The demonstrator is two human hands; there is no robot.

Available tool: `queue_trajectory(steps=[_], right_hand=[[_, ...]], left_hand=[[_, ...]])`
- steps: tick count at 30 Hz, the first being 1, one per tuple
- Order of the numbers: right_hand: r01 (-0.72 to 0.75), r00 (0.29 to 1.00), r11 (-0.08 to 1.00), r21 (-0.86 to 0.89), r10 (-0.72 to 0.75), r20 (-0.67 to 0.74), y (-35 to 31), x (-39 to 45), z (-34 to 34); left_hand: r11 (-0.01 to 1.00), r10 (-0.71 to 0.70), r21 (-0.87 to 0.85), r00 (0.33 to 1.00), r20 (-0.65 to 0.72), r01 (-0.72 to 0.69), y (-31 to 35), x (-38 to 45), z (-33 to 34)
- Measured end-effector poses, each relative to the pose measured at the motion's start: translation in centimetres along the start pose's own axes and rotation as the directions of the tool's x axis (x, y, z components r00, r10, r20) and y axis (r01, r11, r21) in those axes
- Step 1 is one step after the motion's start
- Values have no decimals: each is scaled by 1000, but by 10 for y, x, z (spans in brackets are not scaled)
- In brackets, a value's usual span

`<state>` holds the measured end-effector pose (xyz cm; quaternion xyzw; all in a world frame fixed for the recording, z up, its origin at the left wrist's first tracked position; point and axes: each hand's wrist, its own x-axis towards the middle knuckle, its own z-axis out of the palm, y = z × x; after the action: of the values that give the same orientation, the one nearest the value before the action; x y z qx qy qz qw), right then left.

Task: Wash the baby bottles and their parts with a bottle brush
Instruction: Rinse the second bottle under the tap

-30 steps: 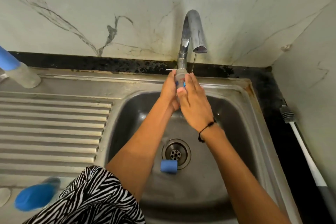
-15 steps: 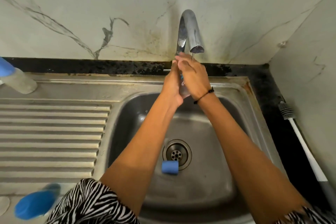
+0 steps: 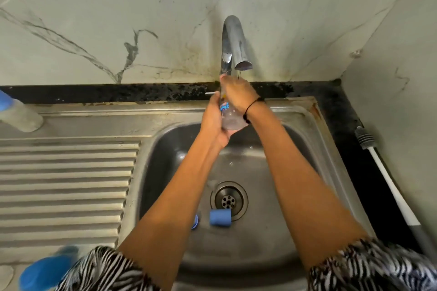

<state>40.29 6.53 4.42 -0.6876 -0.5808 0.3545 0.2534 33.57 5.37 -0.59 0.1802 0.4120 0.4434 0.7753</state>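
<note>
**Bottle held under the tap by both hands**

Where the counter meets the left edge, a second baby bottle [image 3: 17, 114] with a blue top is seen lying on its side, and a blurred blue object [image 3: 43, 273] is seen at the lower left corner. Beside them the ribbed draining board [image 3: 66, 186] is laid out. In the sink basin [image 3: 165, 149] a blue cap [image 3: 220, 218] is found lying beside the drain [image 3: 229, 200]. The left hand [image 3: 214, 120] is raised from a straight forearm, and the lower body of the clear baby bottle [image 3: 230, 117] is gripped by it. The bottle's top is covered and clasped by the right hand [image 3: 237, 95], wrist bent, directly under the tap spout [image 3: 237, 47]. A thin stream of water is seen there. On the dark ledge at the right, the bottle brush [image 3: 387, 179] is left lying.
</note>
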Motion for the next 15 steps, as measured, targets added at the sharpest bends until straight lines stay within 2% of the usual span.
queue_trajectory(steps=[2,4,7,11,15], right_hand=[[-28,1000,996,81,28,-3,4,8,-4],[-13,1000,1000,-2,13,12,9,3,3],[92,995,983,-157,-97,-30,22,-42,18],[108,994,976,-191,-105,24,42,-76,24],[132,974,971,-198,-164,-155,34,-48,20]], left_hand=[[1000,-5,-18,1000,-6,5,-4,5,-3],[1000,20,-22,999,-28,-21,-6,8,-1],[996,42,-74,999,20,-41,-1,12,2],[997,29,-68,999,-33,-31,-9,14,-5],[990,15,-144,997,71,-5,-8,9,0]])
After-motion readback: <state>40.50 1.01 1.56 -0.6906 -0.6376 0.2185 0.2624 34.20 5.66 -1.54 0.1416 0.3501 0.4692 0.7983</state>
